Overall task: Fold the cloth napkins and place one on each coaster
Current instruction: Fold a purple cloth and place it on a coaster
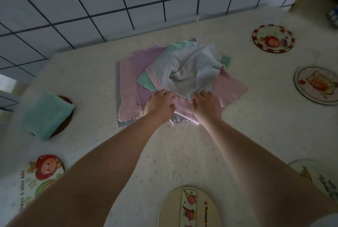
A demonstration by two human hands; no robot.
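Both hands — left hand (159, 105), right hand (207, 106) — pinched the grey napkin (184, 75) mid-frame; pulling it could've dragged the loose pile (128, 87) askew.

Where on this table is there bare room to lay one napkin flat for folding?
Bare tablecloth lies between the forearms, from the napkin pile down to the near oval coaster. Another patch lies between the pile and the right-side coasters. The centre is crowded: both hands rest on the pile.

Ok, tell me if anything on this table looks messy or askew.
The grey napkin lies crumpled atop the fanned, uneven napkin pile. The folded teal napkin sits off-centre, overhanging its coaster.
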